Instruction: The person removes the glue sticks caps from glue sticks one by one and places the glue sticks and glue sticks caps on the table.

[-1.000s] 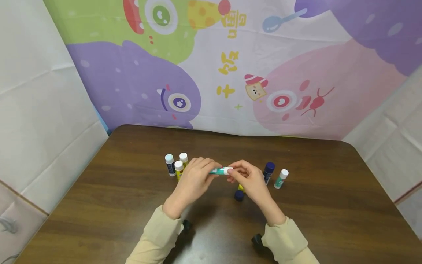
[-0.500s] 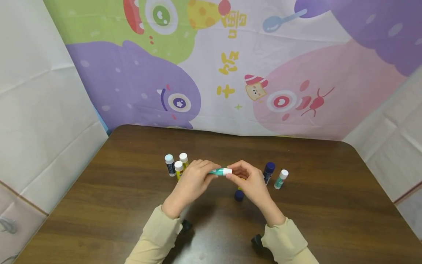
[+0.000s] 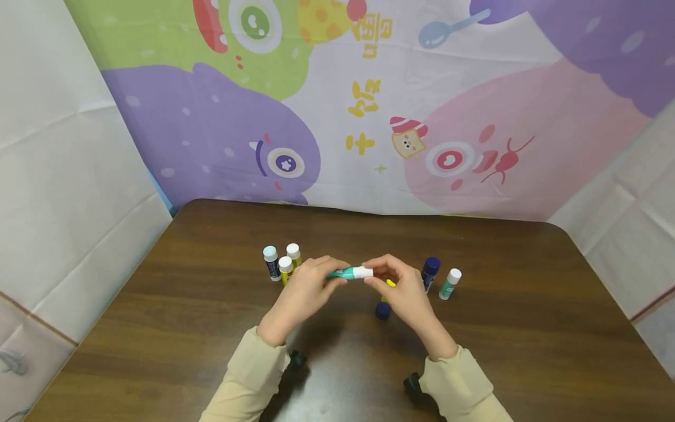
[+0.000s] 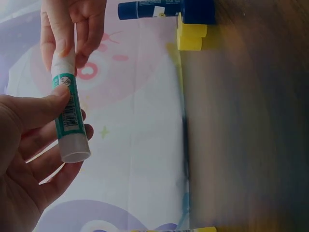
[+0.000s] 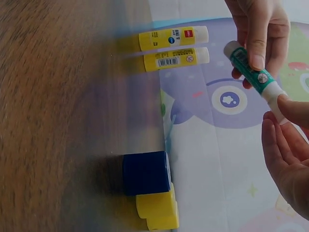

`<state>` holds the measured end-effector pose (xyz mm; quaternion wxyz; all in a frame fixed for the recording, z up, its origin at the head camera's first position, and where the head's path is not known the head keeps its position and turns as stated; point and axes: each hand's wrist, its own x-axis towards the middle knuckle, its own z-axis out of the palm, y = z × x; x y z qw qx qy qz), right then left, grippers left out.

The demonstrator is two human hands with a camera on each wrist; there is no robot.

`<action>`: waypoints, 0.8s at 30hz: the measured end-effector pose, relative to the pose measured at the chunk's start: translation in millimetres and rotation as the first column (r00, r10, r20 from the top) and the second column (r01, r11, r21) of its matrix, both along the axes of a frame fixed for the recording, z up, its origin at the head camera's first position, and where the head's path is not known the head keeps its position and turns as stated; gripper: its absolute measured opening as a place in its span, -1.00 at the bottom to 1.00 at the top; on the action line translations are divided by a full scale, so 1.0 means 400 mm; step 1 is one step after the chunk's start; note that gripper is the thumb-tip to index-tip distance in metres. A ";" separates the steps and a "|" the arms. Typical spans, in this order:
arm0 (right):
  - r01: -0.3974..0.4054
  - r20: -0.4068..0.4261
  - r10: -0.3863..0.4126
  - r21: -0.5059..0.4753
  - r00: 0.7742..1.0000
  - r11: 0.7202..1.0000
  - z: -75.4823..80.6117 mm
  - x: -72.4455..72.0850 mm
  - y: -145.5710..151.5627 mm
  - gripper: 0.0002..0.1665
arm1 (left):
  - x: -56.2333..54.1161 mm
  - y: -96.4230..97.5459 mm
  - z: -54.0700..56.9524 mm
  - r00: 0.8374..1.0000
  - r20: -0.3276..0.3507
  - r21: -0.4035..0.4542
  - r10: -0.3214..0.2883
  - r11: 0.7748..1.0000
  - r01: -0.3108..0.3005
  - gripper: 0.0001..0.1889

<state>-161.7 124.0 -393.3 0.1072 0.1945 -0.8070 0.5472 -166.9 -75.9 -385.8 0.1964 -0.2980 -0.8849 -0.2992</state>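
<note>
A green glue stick [image 3: 346, 274] with a white cap [image 3: 362, 272] is held level above the table between both hands. My left hand [image 3: 308, 287] grips its green body, thumb on the label in the left wrist view. At the other end, my right hand [image 3: 405, 293] pinches the white cap [image 5: 275, 100] between thumb and fingers. The cap sits against the body. Beneath the right hand is a dark blue cylinder [image 3: 382, 310] beside a yellow lobed piece [image 5: 158, 209], partly hidden in the head view.
Left of the hands stand yellow glue sticks [image 3: 286, 266] with white caps and a dark blue one [image 3: 271, 264] with a pale cap. To the right stand a navy glue stick [image 3: 430, 272] and another green one [image 3: 450, 284]. A printed cloth [image 3: 364, 193] hangs behind the wooden table [image 3: 184, 328].
The right fingers have shifted slightly on the white cap, and more of it shows now. The left hand keeps its grip on the body. The other glue sticks stay in place.
</note>
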 end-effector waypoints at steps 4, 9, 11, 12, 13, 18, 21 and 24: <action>0.021 -0.001 -0.021 0.000 1.000 1.000 0.001 0.001 0.002 -0.78 | -0.004 -0.005 -0.007 0.999 0.030 -0.002 0.028 1.000 -0.028 -0.79; 0.034 0.012 -0.034 0.019 0.999 0.999 0.001 0.000 0.008 -0.77 | -0.008 -0.007 -0.015 0.999 0.029 0.008 0.028 1.000 -0.029 -0.80; 0.036 0.017 -0.037 0.034 0.999 0.999 0.001 0.000 0.012 -0.77 | -0.009 -0.008 -0.020 0.999 0.032 0.011 0.038 0.999 -0.039 -0.79; 0.040 0.016 -0.041 0.046 0.999 0.998 0.001 0.001 0.014 -0.78 | -0.009 -0.008 -0.023 0.998 0.036 0.014 0.046 0.999 -0.046 -0.78; 0.045 0.012 -0.046 0.056 0.999 0.997 0.002 0.002 0.017 -0.77 | -0.010 -0.009 -0.026 0.998 0.041 0.017 0.053 0.998 -0.054 -0.77; 0.068 -0.013 -0.067 0.116 0.998 0.991 0.005 0.007 0.038 -0.72 | -0.016 -0.010 -0.041 0.995 0.050 0.009 0.087 0.996 -0.088 -0.69; 0.078 -0.010 -0.078 0.168 0.997 0.983 0.007 0.010 0.054 -0.69 | -0.019 -0.011 -0.047 0.994 0.042 -0.011 0.098 0.995 -0.098 -0.71; 0.081 0.007 -0.084 0.222 0.996 0.972 0.009 0.016 0.068 -0.68 | -0.022 -0.013 -0.051 0.992 0.052 -0.019 0.115 0.993 -0.114 -0.76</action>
